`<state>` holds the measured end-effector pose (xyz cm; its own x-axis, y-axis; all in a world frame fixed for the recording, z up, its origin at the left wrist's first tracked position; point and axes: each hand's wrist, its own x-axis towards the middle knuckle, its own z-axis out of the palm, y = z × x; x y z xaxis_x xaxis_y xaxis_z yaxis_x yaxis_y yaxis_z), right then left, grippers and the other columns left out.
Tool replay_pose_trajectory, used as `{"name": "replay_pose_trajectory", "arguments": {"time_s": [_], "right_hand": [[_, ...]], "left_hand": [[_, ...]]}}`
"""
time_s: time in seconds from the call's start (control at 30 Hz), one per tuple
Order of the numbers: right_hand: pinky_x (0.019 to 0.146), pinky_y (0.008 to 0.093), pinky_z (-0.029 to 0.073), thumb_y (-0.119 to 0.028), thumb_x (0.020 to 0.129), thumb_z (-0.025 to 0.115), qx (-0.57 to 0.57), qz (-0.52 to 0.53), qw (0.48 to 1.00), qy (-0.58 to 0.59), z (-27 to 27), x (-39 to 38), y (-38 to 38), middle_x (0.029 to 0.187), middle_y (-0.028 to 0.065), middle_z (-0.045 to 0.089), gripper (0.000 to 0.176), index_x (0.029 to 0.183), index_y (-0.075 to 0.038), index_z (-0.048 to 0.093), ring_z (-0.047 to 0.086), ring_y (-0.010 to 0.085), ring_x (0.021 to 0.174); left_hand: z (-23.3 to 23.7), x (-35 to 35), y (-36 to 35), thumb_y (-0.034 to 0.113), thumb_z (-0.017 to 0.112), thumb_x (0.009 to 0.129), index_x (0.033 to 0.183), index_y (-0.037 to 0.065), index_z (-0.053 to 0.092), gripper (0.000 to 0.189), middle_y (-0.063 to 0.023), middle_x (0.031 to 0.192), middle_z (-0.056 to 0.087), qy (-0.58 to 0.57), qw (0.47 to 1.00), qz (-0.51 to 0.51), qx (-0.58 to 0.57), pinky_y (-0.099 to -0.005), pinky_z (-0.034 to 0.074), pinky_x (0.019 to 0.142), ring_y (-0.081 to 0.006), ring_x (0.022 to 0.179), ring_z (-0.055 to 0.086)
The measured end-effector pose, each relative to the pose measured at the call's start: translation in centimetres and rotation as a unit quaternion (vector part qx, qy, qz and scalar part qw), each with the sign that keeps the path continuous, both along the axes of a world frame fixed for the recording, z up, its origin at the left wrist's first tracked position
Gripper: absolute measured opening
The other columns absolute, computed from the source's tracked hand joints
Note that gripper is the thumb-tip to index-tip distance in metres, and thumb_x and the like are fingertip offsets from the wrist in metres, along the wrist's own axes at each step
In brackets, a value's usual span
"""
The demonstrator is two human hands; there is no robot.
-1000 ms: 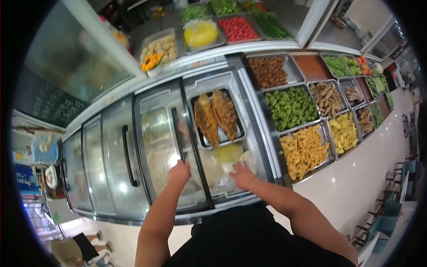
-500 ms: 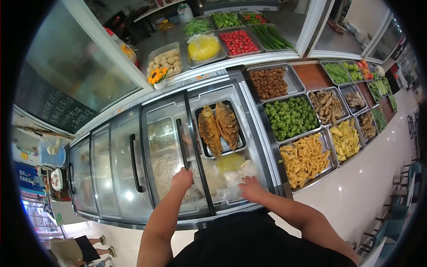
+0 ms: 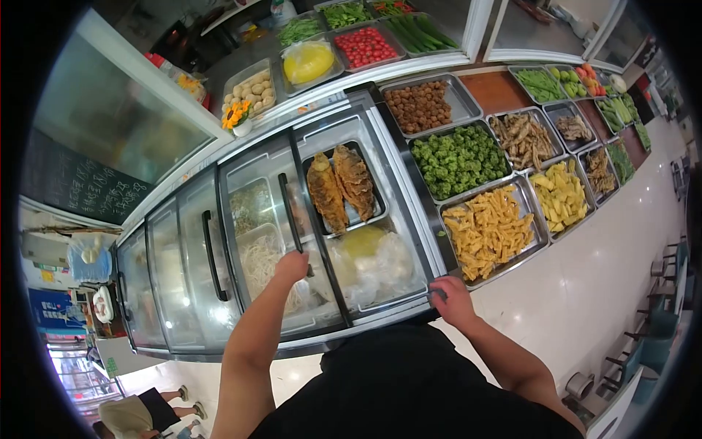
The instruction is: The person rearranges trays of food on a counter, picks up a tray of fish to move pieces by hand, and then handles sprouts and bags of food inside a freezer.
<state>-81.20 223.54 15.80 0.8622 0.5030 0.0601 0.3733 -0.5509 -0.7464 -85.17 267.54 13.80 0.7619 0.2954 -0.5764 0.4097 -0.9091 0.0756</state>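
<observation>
My left hand point(image 3: 292, 268) is wrapped round the lower end of a black door handle point(image 3: 289, 212) on the freezer's sliding glass lid. Through that glass, a container of pale noodles point(image 3: 262, 265) shows beside my wrist. My right hand point(image 3: 453, 301) is closed over the freezer's metal rim point(image 3: 433, 282) at the near right corner. Between the hands, the uncovered section holds knotted plastic bags point(image 3: 380, 267) of whitish food and a yellowish bag point(image 3: 363, 241). Behind them, two browned fried fish point(image 3: 327, 194) lie in a black-rimmed tray point(image 3: 381, 206).
Right of the freezer stand metal trays of yellow fried strips point(image 3: 488, 230), green leafy balls point(image 3: 457, 161) and brown meatballs point(image 3: 417, 106). A small sunflower pot point(image 3: 240, 121) sits on the back ledge. Another person point(image 3: 139, 413) is at the lower left; chairs point(image 3: 643, 344) stand at right.
My right hand has moved from over the plastic bags rightward to the freezer's corner rim, its fingers now curled. My left hand stays on the handle. The whole view has shifted slightly.
</observation>
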Motion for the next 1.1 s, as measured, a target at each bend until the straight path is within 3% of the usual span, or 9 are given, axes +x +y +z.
{"name": "replay_pose_trajectory", "arguments": {"time_s": [0.07, 0.1, 0.17, 0.3, 0.4, 0.57, 0.83, 0.93, 1.1], "right_hand": [[0.084, 0.0392, 0.049, -0.007, 0.077, 0.067, 0.011, -0.008, 1.000, -0.004, 0.9, 0.4, -1.0, 0.101, 0.0131, 0.062, 0.021, 0.098, -0.006, 0.064, 0.059, 0.0322, 0.097], [0.083, 0.0391, 0.049, -0.007, 0.077, 0.067, 0.016, -0.024, 1.000, 0.009, 1.4, 0.5, -1.4, 0.100, 0.0132, 0.062, 0.021, 0.098, -0.006, 0.064, 0.059, 0.0323, 0.096], [0.083, 0.0390, 0.049, -0.006, 0.078, 0.066, 0.021, -0.040, 0.999, 0.019, 2.0, 0.6, -2.2, 0.099, 0.0134, 0.062, 0.021, 0.098, -0.006, 0.064, 0.060, 0.0325, 0.095], [0.079, 0.0383, 0.050, -0.007, 0.079, 0.065, 0.029, -0.083, 0.996, 0.029, 2.6, 0.0, -4.3, 0.095, 0.0140, 0.062, 0.018, 0.097, -0.005, 0.064, 0.061, 0.0330, 0.090], [0.076, 0.0366, 0.051, -0.007, 0.080, 0.065, 0.014, -0.108, 0.993, 0.033, 2.2, -1.1, -6.3, 0.094, 0.0142, 0.063, 0.017, 0.097, -0.004, 0.064, 0.062, 0.0317, 0.088], [0.073, 0.0349, 0.053, -0.008, 0.082, 0.065, 0.000, -0.175, 0.981, 0.085, 0.9, -3.7, -9.0, 0.094, 0.0126, 0.064, 0.015, 0.097, -0.004, 0.065, 0.064, 0.0269, 0.086], [0.071, 0.0353, 0.052, -0.011, 0.082, 0.065, -0.021, -0.149, 0.984, 0.099, 1.1, -4.5, -8.3, 0.095, 0.0124, 0.063, 0.018, 0.098, -0.006, 0.065, 0.063, 0.0267, 0.086], [0.071, 0.0364, 0.052, -0.012, 0.081, 0.065, -0.031, -0.141, 0.986, 0.084, 1.5, -4.5, -8.8, 0.096, 0.0129, 0.063, 0.020, 0.100, -0.007, 0.065, 0.063, 0.0268, 0.084], [0.071, 0.0371, 0.052, -0.014, 0.082, 0.065, -0.066, -0.195, 0.971, 0.121, -0.5, -6.5, -10.4, 0.097, 0.0147, 0.063, 0.022, 0.102, -0.007, 0.065, 0.065, 0.0272, 0.078]], "left_hand": [[2.5, 2.2, -3.4, 0.020, 0.047, 0.087, 0.095, 0.003, 0.063, 0.025, -0.0246, 0.095, 0.062, -0.019, 0.999, -0.038, -0.018, -0.0506, 0.050, 0.081, -0.0407, 0.093, 0.062], [-2.8, 2.5, -2.4, 0.018, 0.049, 0.083, 0.092, 0.002, 0.063, 0.023, -0.0246, 0.093, 0.063, -0.047, 0.988, -0.148, -0.019, -0.0506, 0.050, 0.079, -0.0406, 0.089, 0.062], [-2.8, 4.8, -5.3, 0.020, 0.051, 0.085, 0.092, 0.005, 0.057, 0.017, -0.0257, 0.086, 0.061, -0.074, 0.979, -0.180, -0.053, -0.0537, 0.049, 0.073, -0.0434, 0.085, 0.061], [-5.7, 10.5, -11.6, 0.027, 0.039, 0.096, 0.094, 0.001, 0.062, 0.035, -0.0271, 0.093, 0.063, -0.074, 0.988, -0.083, -0.104, -0.0531, 0.049, 0.076, -0.0458, 0.088, 0.061], [1.4, 13.5, -16.4, 0.031, 0.035, 0.099, 0.095, -0.001, 0.065, 0.044, -0.0269, 0.096, 0.064, -0.072, 0.980, -0.135, -0.127, -0.0528, 0.049, 0.080, -0.0453, 0.092, 0.061], [-2.9, 16.5, -18.2, 0.030, 0.032, 0.100, 0.108, 0.000, 0.063, 0.043, -0.0246, 0.106, 0.063, -0.045, 0.977, -0.183, -0.103, -0.0505, 0.048, 0.089, -0.0414, 0.102, 0.060], [0.4, 14.9, -18.7, 0.046, 0.036, 0.098, 0.109, -0.001, 0.063, 0.056, -0.0221, 0.115, 0.063, -0.046, 0.989, 0.003, -0.141, -0.0481, 0.047, 0.090, -0.0388, 0.107, 0.060], [-0.4, 12.4, -19.1, 0.051, 0.038, 0.096, 0.111, -0.003, 0.061, 0.061, -0.0241, 0.115, 0.062, -0.007, 0.986, -0.045, -0.161, -0.0483, 0.046, 0.091, -0.0397, 0.108, 0.059], [-2.9, 4.9, -20.6, 0.050, 0.049, 0.090, 0.092, 0.000, 0.065, 0.053, -0.0250, 0.099, 0.066, -0.043, 0.969, -0.069, -0.233, -0.0468, 0.048, 0.085, -0.0406, 0.097, 0.062]]}}
